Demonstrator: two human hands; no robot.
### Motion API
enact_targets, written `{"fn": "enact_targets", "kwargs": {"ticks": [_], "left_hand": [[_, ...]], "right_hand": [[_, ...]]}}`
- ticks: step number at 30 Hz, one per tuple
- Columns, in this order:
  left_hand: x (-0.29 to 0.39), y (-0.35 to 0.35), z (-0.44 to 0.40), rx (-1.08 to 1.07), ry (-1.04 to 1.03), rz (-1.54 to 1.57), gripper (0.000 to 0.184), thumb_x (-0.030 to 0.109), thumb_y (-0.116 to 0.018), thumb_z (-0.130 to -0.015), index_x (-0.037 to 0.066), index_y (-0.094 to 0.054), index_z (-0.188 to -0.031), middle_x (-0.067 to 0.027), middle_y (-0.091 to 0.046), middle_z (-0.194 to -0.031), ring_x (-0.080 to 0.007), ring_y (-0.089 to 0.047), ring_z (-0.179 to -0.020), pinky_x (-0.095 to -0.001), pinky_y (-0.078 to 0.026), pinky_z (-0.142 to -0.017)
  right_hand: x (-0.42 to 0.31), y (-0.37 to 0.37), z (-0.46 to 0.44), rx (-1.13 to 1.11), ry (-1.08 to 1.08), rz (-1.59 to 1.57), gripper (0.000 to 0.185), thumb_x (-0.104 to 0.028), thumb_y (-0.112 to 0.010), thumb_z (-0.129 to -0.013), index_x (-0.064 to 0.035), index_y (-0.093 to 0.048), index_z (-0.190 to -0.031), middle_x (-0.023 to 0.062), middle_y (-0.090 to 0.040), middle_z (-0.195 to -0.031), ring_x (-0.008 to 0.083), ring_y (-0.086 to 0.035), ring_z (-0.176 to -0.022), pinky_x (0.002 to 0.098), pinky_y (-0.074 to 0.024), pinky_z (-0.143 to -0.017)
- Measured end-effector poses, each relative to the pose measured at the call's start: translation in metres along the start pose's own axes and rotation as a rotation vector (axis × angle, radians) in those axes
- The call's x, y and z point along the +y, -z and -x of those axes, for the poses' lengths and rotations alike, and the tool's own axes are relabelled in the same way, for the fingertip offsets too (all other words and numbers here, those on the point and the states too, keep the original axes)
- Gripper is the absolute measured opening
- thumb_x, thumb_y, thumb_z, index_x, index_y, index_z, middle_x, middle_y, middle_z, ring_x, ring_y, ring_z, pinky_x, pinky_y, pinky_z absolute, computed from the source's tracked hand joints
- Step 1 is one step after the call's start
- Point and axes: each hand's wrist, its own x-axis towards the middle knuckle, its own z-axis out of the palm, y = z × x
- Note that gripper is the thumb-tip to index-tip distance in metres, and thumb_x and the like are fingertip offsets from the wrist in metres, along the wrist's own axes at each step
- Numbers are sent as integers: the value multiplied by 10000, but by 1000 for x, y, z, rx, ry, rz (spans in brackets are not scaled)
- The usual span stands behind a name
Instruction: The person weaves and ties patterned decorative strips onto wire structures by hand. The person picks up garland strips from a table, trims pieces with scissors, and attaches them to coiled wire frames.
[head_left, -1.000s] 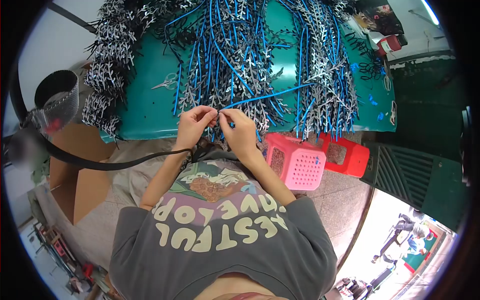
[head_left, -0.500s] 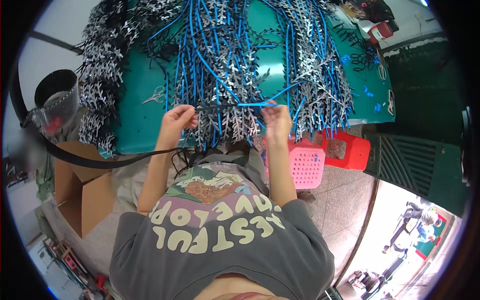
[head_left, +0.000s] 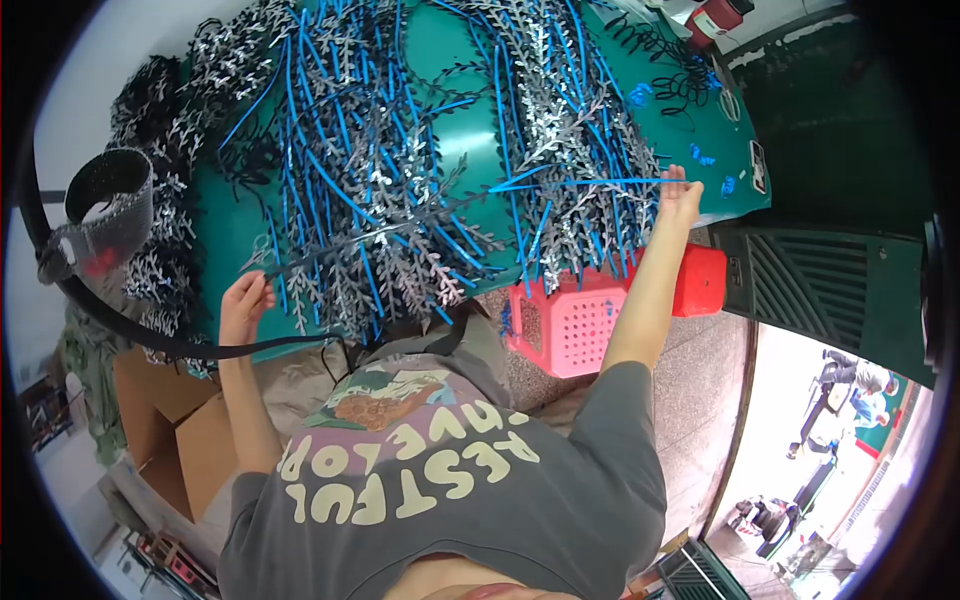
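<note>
My left hand (head_left: 247,298) is at the table's near left edge, fingers pinched on the end of a thin black strip (head_left: 375,234). That strip runs up to the right across leafy strands and meets a blue strip (head_left: 590,183) near the middle. Out to the right, my right hand (head_left: 680,198) has the blue strip's far end at its fingers, and the strip is stretched straight. Beneath both strips lie bundles of black and silver leafy garlands (head_left: 365,130) with blue stems. Scissors (head_left: 258,250) lie close to my left hand, partly covered.
The green table (head_left: 460,140) carries more garlands (head_left: 150,200) at the left. Black coiled wire (head_left: 690,85), blue scraps (head_left: 727,186) and a phone-like object (head_left: 758,166) lie at the right. A pink stool (head_left: 580,325), red stool (head_left: 700,280), cardboard box (head_left: 205,465) and lamp-like mesh shade (head_left: 110,215) surround me.
My hands have moved far apart, the left one leftward and down, the right one rightward. The black and blue strips now span a much wider stretch. The view has shifted to the right.
</note>
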Motion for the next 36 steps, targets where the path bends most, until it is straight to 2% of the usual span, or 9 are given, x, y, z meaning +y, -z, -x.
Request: {"fn": "enact_targets", "kwargs": {"ticks": [4, 7, 9, 11, 16, 22, 25, 29, 36], "left_hand": [[-13, 17, -8, 100, 54, -76, 200, 154, -579, -870, -4, -554, -990, -35, -587, -781, -88, -568, -669, -196, -477, -582], [-22, 21, -17, 119, 97, -116, 205, 167, -587, -866, 6, -557, -989, -26, -586, -778, -79, -570, -673, -189, -480, -571], [-27, 22, -24, 145, 86, -195, 204, 175, -588, -866, 15, -559, -990, -20, -585, -776, -77, -574, -679, -188, -484, -571], [-30, 23, -31, 163, 83, -232, 204, 180, -589, -866, 20, -561, -990, -17, -584, -775, -75, -575, -681, -187, -486, -571], [-28, 31, -43, 194, 50, -228, 195, 186, -572, -877, 38, -561, -1003, -8, -577, -803, -77, -574, -696, -182, -480, -562], [-16, 52, -41, 309, -28, -208, 198, 215, -561, -886, 60, -558, -1009, -2, -568, -849, -75, -569, -751, -181, -457, -566], [-17, 59, -38, 273, -40, -220, 198, 217, -556, -889, 62, -553, -1012, 2, -560, -845, -75, -567, -760, -180, -455, -569], [-19, 55, -31, 264, -54, -187, 196, 215, -544, -897, 63, -543, -1022, 5, -552, -848, -78, -561, -775, -183, -443, -575], [24, 2, -36, -20, -275, 81, 198, 211, -503, -915, 73, -513, -1057, -7, -545, -865, -79, -520, -769, -194, -390, -595]], "right_hand": [[-15, 3, -33, 91, 91, -12, 140, -184, -458, -818, -56, -429, -769, 124, -607, -859, 218, -611, -729, 348, -501, -596], [-20, -17, 28, 76, 214, 390, 167, -211, -505, -810, -49, -464, -811, 103, -583, -834, 194, -557, -683, 340, -459, -599], [5, -13, 77, -193, 859, 991, 211, -201, -568, -794, -11, -515, -868, 100, -579, -831, 216, -549, -741, 324, -454, -668], [24, 6, 92, -480, 1086, 1383, 201, -159, -605, -784, 3, -565, -897, 110, -586, -845, 234, -543, -798, 313, -448, -705], [25, 27, 92, -631, 1203, 1625, 154, -111, -608, -774, -19, -611, -897, 127, -598, -857, 248, -543, -889, 304, -452, -729], [-48, 8, 107, -822, 285, 1259, 206, -98, -622, -777, -23, -631, -968, 41, -621, -792, 123, -551, -734, 257, -436, -673], [-87, -8, 119, -898, 58, 1176, 208, -82, -629, -785, -19, -626, -984, -12, -601, -782, 46, -474, -633, 205, -397, -613], [-117, -7, 120, -993, -146, 1149, 188, -67, -602, -801, -7, -625, -977, 7, -610, -830, 45, -457, -632, 191, -371, -595], [-160, 38, 102, -860, 26, 969, 197, -85, -577, -829, 0, -619, -1001, 22, -613, -868, 45, -491, -686, 183, -379, -619]]}}
